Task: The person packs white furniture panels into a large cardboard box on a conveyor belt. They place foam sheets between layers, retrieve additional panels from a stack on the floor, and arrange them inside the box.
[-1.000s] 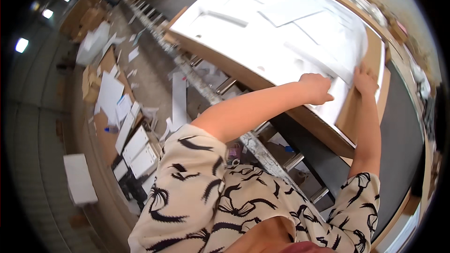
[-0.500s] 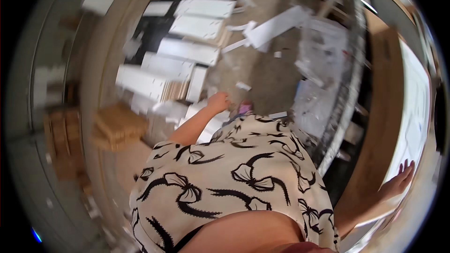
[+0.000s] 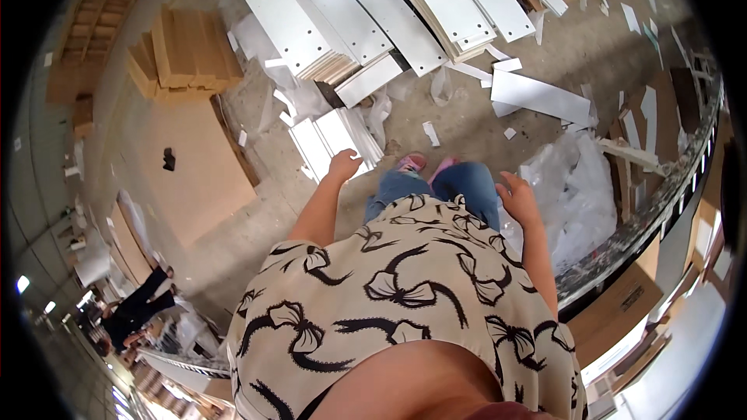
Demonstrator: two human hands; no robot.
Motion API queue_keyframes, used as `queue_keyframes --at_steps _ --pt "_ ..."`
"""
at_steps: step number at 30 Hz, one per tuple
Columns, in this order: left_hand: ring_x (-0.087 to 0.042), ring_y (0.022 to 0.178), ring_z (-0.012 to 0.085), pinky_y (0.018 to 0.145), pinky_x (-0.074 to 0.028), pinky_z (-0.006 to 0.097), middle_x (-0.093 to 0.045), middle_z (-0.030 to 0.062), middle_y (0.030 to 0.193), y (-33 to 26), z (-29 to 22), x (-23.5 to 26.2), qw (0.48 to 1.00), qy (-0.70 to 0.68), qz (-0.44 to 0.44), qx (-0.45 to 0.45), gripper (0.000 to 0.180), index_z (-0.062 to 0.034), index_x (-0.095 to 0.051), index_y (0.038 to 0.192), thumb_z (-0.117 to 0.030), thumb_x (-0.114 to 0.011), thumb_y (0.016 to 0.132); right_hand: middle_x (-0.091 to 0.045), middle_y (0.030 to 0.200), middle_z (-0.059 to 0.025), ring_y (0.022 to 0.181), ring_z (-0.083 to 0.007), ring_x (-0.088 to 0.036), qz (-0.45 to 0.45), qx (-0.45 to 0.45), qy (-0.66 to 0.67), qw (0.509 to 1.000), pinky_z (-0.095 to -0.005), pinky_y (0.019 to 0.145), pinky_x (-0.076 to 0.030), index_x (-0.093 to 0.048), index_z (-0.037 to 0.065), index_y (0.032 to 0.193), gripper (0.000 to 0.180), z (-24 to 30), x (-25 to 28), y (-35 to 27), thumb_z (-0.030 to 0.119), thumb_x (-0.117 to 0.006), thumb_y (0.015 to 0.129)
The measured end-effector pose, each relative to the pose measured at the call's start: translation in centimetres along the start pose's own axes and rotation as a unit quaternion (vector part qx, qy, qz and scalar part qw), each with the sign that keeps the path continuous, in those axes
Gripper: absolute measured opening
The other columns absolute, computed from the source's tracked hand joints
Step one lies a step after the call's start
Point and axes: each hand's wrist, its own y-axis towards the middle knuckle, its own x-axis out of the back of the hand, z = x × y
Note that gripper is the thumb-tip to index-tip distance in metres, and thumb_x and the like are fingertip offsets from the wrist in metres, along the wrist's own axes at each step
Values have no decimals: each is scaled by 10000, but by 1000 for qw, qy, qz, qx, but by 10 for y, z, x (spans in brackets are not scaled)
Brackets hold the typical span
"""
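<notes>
My left hand [image 3: 343, 165] hangs in front of my body, its fingers loosely bent and holding nothing. In the picture it overlaps the near edge of a low stack of white panels [image 3: 334, 134]; I cannot tell whether it touches them. My right hand [image 3: 518, 198] hangs beside my right leg with fingers apart and nothing in them. Closest to it is a heap of clear plastic wrap [image 3: 572, 194] on the floor. Ahead lie several stacks of white boards with small holes, among them a tall stack [image 3: 292, 19] and another [image 3: 445, 1].
Brown cardboard boxes [image 3: 191, 50] stand at the left beside a large flat brown sheet [image 3: 183, 159]. A loose white board [image 3: 541, 97] and scraps lie on the concrete floor. A long wrapped edge [image 3: 622, 253] runs along the right. Another person [image 3: 140, 307] is far off at lower left.
My view has turned to the right, and the board stacks now lie ahead. My right hand has come away from the white panel at the right and now hangs by my leg.
</notes>
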Motion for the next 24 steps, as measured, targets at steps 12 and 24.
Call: queue_keyframes --at_steps 12,24 --pt "-578 971 314 844 -454 383 -621 146 1017 45 -100 -87 991 -66 -7 114 419 -68 -627 1019 -395 -591 759 -619 980 -192 921 -361 -579 233 101 -124 959 -422 827 -449 -607 11 1017 313 -85 -25 221 230 -581 795" --pt "-607 868 261 749 -474 367 -643 148 916 317 -116 -116 995 -85 -37 27 321 -36 -640 924 -327 -573 807 -593 770 -114 671 -214 -556 358 -93 277 887 -291 610 -446 -573 41 732 197 -200 -241 431 217 -556 819"
